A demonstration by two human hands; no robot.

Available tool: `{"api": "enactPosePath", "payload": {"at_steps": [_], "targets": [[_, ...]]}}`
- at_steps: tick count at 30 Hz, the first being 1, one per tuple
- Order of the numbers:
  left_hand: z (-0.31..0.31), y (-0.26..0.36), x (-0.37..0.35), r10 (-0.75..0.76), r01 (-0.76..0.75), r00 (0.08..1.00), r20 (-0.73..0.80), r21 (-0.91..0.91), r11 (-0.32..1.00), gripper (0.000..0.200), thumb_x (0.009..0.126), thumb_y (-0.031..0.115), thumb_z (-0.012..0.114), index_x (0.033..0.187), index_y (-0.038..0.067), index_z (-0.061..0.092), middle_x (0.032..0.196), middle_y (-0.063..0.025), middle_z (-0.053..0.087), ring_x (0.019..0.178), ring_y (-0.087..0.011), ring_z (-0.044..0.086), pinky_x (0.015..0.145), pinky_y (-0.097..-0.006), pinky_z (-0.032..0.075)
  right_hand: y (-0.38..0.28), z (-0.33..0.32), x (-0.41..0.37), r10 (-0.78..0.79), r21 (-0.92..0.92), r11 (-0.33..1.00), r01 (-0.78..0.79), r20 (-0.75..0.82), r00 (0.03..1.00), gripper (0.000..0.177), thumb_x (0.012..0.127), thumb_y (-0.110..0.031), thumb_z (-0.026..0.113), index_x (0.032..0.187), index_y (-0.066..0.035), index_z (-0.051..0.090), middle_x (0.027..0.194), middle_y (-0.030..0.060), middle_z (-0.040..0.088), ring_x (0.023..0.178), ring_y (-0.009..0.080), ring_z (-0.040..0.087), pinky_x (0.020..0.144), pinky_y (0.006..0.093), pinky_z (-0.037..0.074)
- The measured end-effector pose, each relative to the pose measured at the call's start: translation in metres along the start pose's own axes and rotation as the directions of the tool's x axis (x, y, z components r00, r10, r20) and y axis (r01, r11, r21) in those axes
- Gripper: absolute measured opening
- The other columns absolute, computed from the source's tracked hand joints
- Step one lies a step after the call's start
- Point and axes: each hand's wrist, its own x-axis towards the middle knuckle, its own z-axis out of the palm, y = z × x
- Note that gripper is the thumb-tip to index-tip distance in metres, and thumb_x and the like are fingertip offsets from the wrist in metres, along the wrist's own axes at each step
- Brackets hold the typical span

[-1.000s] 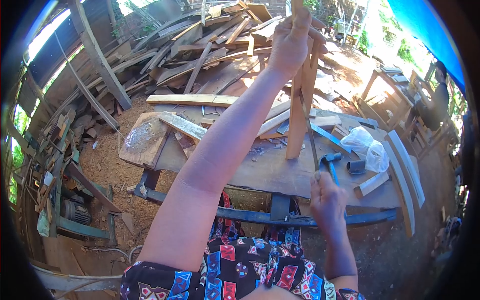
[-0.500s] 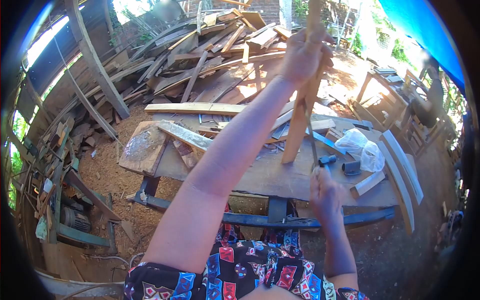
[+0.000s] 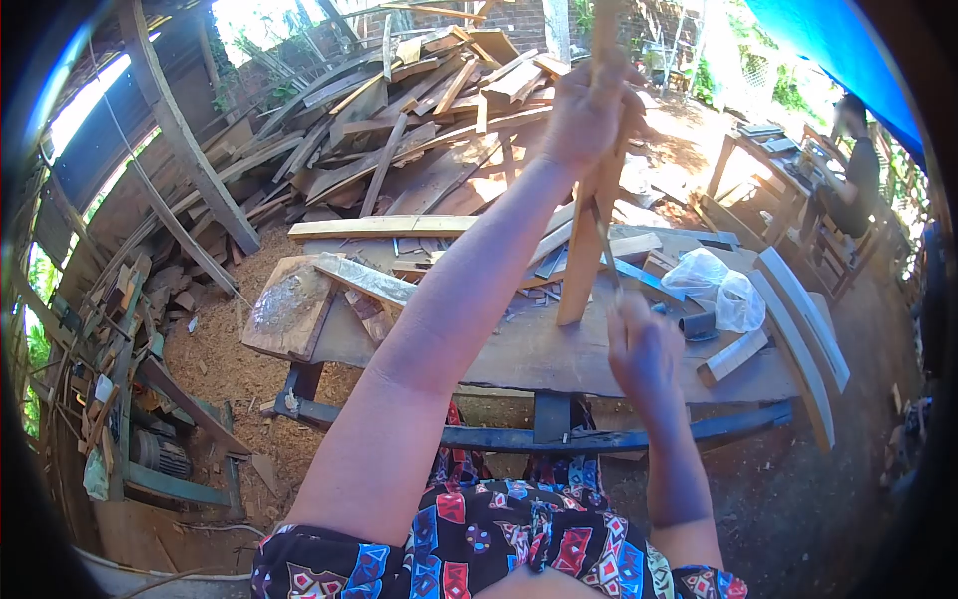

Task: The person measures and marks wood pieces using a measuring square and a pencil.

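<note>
High in front of me, my left hand (image 3: 591, 115) is wrapped round the upper part of a wooden board (image 3: 581, 265). The board stands nearly upright, its lower end down on the workbench (image 3: 459, 354). My right hand (image 3: 641, 344) is closed round the lower end of a long thin metal tool (image 3: 607, 245), whose exact kind cannot be made out. The tool slants up along the board's right edge, overlapping it in this view. Just right of that hand, a short dark cylinder (image 3: 698, 325) lies beside a clear plastic bag (image 3: 736, 299).
Long pale boards (image 3: 798, 344) lean over the bench's right end. A wooden block (image 3: 289, 304) sits at its left end. Beyond is a large heap of scrap planks (image 3: 399, 130). Another person (image 3: 856, 175) is at the far right. Sawdust (image 3: 230, 369) covers the floor.
My right hand has moved up and slightly left with the metal tool, now covering the dark hammer-like head seen beside it before. My left hand still grips the board; the view has shifted slightly.
</note>
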Motion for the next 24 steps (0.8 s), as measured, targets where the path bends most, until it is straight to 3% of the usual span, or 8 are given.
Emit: {"api": "enactPosePath", "payload": {"at_steps": [4,9,11,14,16,19,21,24], "targets": [[-0.018,-0.007,0.002,0.035,-0.035,0.997,-0.065,-0.001,0.999,0.063,0.088,0.063,0.046,0.093,0.002,0.059,0.065,-0.0068,0.063,0.064,-0.0153,0.066,0.06,-0.0287,0.055,0.005,-0.003,-0.031,0.034,0.069,0.997,-0.038,0.055,0.998,0.013,0.087,-0.016,0.054,0.082,-0.004,0.052,0.064,0.0183,0.06,0.06,0.0364,0.062,0.055,0.0455,0.046],[0.011,0.004,-0.003,0.015,-0.015,1.0,-0.012,-0.017,1.0,0.065,0.088,0.063,0.047,0.089,0.0,0.06,0.064,-0.0059,0.063,0.059,-0.0132,0.061,0.061,-0.0277,0.051,-0.003,0.0,0.046,-0.027,-0.017,0.999,0.027,0.014,1.0,0.019,0.089,-0.022,0.051,0.086,-0.004,0.056,0.066,0.0191,0.061,0.063,0.0374,0.062,0.058,0.0472,0.046],[0.013,0.004,-0.004,0.03,-0.03,0.999,-0.011,0.003,1.0,0.064,0.088,0.063,0.047,0.089,0.0,0.061,0.063,-0.0058,0.063,0.059,-0.013,0.061,0.061,-0.0279,0.051,-0.005,0.009,0.059,0.055,0.004,0.998,-0.055,0.001,0.998,0.022,0.09,-0.025,0.052,0.085,-0.004,0.056,0.067,0.0205,0.06,0.071,0.041,0.06,0.064,0.05,0.043],[0.012,0.002,-0.004,-0.01,0.009,1.0,-0.016,-0.029,1.0,0.061,0.089,0.06,0.048,0.089,0.0,0.061,0.063,-0.006,0.064,0.058,-0.0125,0.061,0.06,-0.027,0.051,-0.004,0.01,0.038,-0.027,-0.016,1.0,0.026,-0.076,0.997,0.02,0.089,-0.023,0.05,0.083,-0.005,0.055,0.066,0.0198,0.061,0.063,0.0385,0.061,0.058,0.0473,0.046],[0.007,-0.006,0.003,0.013,-0.015,0.999,-0.05,-0.046,0.999,0.061,0.09,0.059,0.049,0.089,0.0,0.061,0.063,-0.006,0.064,0.058,-0.0125,0.061,0.059,-0.0265,0.05,0.002,0.005,0.005,0.03,0.046,0.999,-0.03,0.014,0.999,0.016,0.088,-0.02,0.053,0.083,-0.005,0.054,0.065,0.0205,0.06,0.063,0.0394,0.061,0.057,0.0468,0.046],[0.002,-0.011,0.007,-0.004,-0.009,0.995,-0.104,-0.119,0.993,0.05,0.092,0.051,0.051,0.087,0.001,0.059,0.06,-0.0054,0.061,0.052,-0.0115,0.059,0.05,-0.0248,0.047,0.012,0.006,-0.031,-0.002,0.047,0.999,0.002,0.016,1.0,0.014,0.087,-0.017,0.054,0.081,-0.005,0.053,0.063,0.0203,0.058,0.061,0.0402,0.059,0.054,0.0464,0.044],[0.005,-0.008,0.007,-0.041,0.017,0.991,-0.126,-0.186,0.982,0.042,0.093,0.043,0.054,0.085,0.002,0.057,0.057,-0.0047,0.057,0.045,-0.0114,0.057,0.043,-0.0246,0.045,0.008,-0.001,-0.032,0.066,0.115,0.991,-0.068,0.018,0.998,0.015,0.088,-0.017,0.055,0.081,-0.004,0.053,0.062,0.0202,0.057,0.06,0.0405,0.059,0.053,0.0466,0.043],[0.02,-0.007,0.006,-0.013,-0.009,0.996,-0.085,-0.253,0.967,0.038,0.092,0.038,0.057,0.082,0.001,0.058,0.055,-0.0042,0.055,0.043,-0.0098,0.054,0.04,-0.0237,0.045,0.008,0.004,0.018,0.005,0.043,0.999,-0.003,-0.037,0.999,0.019,0.089,-0.019,0.053,0.08,-0.003,0.053,0.063,0.0206,0.057,0.063,0.0409,0.059,0.056,0.0465,0.043]]}}
